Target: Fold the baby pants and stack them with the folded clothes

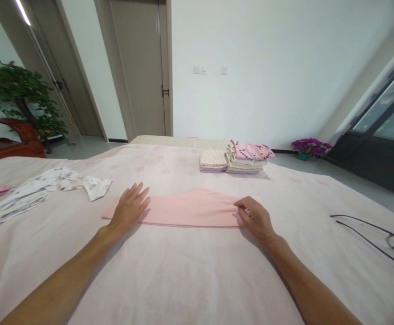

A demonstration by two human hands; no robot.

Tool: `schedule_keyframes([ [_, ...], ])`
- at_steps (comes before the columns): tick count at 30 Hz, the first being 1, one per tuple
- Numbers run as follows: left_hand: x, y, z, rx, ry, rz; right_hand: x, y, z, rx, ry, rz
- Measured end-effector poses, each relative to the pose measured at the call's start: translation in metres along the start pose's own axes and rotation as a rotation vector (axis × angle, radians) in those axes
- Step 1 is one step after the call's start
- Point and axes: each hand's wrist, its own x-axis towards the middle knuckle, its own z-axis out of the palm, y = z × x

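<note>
A pink garment [190,208], folded lengthwise into a long flat strip, lies across the bed in front of me; its exact kind is hard to make out. Flat on its left part rests my left hand [129,206], fingers spread. At the other end my right hand [255,215] pinches the cloth between thumb and curled fingers. Faint creases run through the fabric near that hand.
Two stacks of folded clothes stand farther back, one topped by a striped piece [213,159], the other by a pink printed one [251,150]. A white patterned garment [51,185] lies loosely at left. Black-framed glasses [382,241] rest at right.
</note>
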Motion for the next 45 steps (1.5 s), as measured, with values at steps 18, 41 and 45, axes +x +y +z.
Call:
schedule_keyframes([
  [18,-0.006,0.021,0.013,-0.037,-0.33,0.274,-0.003,0.021,0.031,-0.46,-0.332,-0.133],
  [41,-0.008,-0.092,0.007,0.192,-0.169,-0.317,-0.008,0.029,0.041,-0.424,-0.292,-0.127],
  [45,-0.01,-0.084,-0.012,0.201,-0.174,-0.5,-0.007,0.028,0.04,-0.41,-0.294,-0.116],
])
